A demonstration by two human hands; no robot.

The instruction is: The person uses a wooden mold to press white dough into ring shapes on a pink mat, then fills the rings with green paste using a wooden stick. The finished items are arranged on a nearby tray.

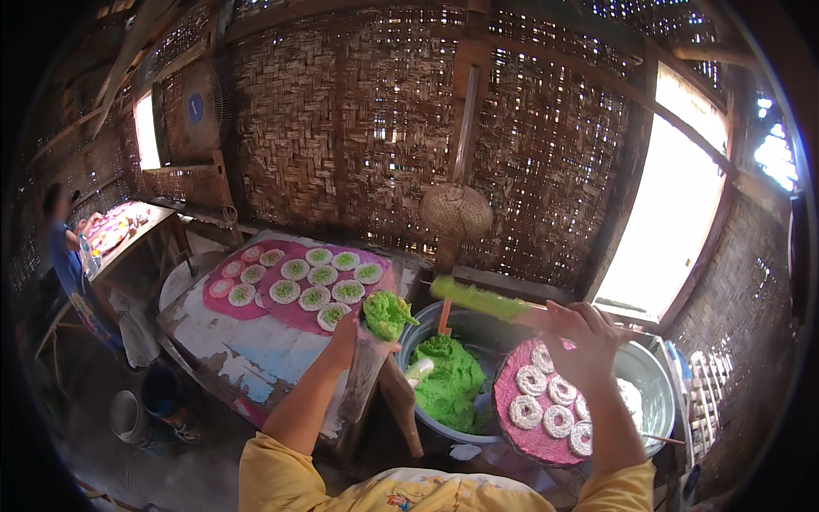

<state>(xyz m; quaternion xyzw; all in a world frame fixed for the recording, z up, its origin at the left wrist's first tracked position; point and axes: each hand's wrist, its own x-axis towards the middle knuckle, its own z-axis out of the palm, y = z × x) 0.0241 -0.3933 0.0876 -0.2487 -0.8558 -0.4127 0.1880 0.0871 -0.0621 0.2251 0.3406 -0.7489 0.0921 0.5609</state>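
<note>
Head view: the left hand, half curled, holds a lump of green paste near the counter; the right hand grips a green-smeared flat paddle above the tub.

A woven wall, pricked with daylight, stands behind the table's far edge. Well beyond the right edge a window glares; off the left corner, the dim floor is perhaps earth.
</note>
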